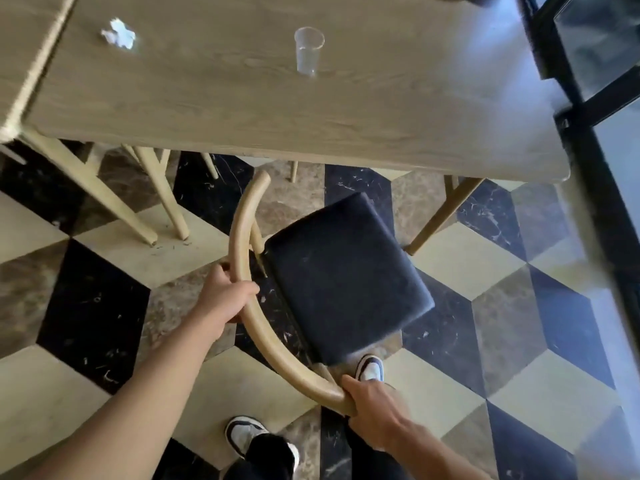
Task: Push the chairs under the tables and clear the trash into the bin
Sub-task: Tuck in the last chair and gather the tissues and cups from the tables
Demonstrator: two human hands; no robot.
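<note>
A wooden chair (346, 275) with a dark padded seat and a curved pale backrest stands on the floor in front of the wooden table (214, 109), turned at an angle to it. My left hand (227, 294) grips the middle of the curved backrest. My right hand (372, 408) grips the backrest's near end. On the table stand a clear plastic cup (308, 51) and, at the far left, a crumpled white tissue (118, 33).
Pale legs of the table and of other chairs (162, 195) stand under the table at left. A dark-framed glass door (602, 109) runs along the right. The floor is patterned tile. My two shoes (370, 367) are just behind the chair.
</note>
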